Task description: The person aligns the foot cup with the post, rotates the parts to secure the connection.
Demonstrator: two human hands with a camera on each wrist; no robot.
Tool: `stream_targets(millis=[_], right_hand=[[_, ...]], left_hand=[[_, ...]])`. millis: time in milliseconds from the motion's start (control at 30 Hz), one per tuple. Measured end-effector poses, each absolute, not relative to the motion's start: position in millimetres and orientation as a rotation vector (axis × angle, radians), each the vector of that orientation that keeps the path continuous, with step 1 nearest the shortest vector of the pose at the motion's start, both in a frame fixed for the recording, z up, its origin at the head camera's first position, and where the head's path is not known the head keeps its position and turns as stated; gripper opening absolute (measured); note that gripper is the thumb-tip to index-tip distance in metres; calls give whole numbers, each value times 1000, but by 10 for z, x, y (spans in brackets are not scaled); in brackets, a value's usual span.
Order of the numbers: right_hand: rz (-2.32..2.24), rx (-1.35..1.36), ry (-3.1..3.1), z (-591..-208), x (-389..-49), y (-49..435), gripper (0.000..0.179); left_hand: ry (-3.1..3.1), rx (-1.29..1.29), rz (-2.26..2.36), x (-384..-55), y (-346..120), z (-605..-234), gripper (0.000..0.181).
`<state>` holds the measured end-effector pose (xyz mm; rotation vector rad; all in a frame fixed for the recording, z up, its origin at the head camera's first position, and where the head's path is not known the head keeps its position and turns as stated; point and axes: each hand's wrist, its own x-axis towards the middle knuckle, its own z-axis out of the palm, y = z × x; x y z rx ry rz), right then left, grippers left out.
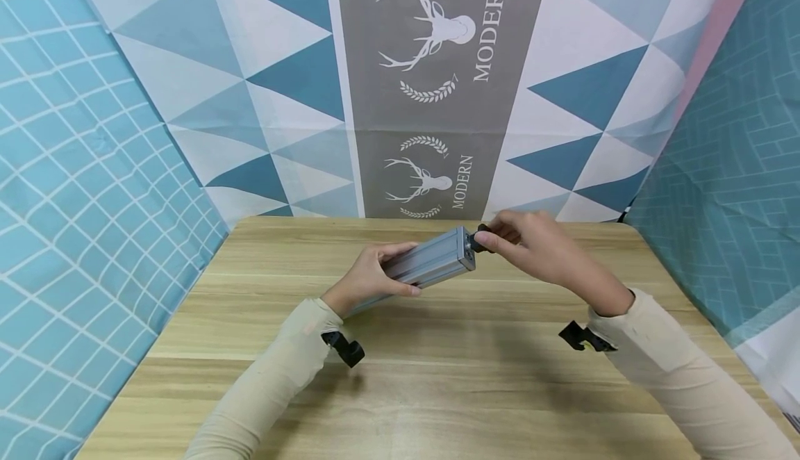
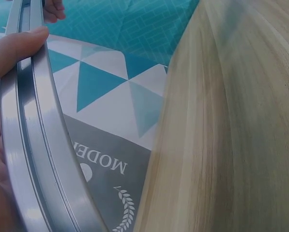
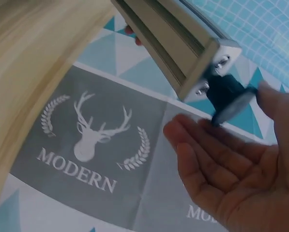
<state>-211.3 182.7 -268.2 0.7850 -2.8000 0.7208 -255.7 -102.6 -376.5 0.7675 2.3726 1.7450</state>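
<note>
A long silver aluminium profile with grooved sides is held slanted above the table, its near end lower left. My left hand grips it around the middle, with the thumb lying across one grooved face in the left wrist view. On the profile's square end plate sits a black levelling foot with a round flared base. My right hand pinches this foot between thumb and fingers. Screws show on the end plate beside it. The profile's lower end is partly hidden behind the left hand and wrist.
Beneath the hands lies a wood-grain table. A patterned cloth with triangles and deer prints hangs behind its back edge. Blue cloths hang at the left and right sides. Black wrist mounts stick out from both sleeves.
</note>
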Motion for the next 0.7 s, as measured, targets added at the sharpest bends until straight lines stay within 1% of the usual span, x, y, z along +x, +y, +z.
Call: stream_targets(millis=[100,167,333,400,533,700], right_hand=[[740,746,-2809,-2708,-2111,1822,40],[720,767,-2819,-2703,-2109,1831,44],[652,971,-2811,-2638,-2096,1886,70],[643,1075,-2776,-2620,-2098,1909,75],[620,1210,-2702,-2611,-2110,1931,73],[591,1227,-2669,-2623,-2123,1921,61]], left_hand=[[2362,769,1746,-2561,-1028,-3771,73],[2362,772,1741,-2566,-1029,-3775,73],[2361,768,1744,-2566,-1031,-3773,72],[2364,763,1745,-2563,-1030,-3766,73],[2370,767,1746,-2561,-1031,-3762,74],[2362,780,1750,-2554,-1035,-3763,75]])
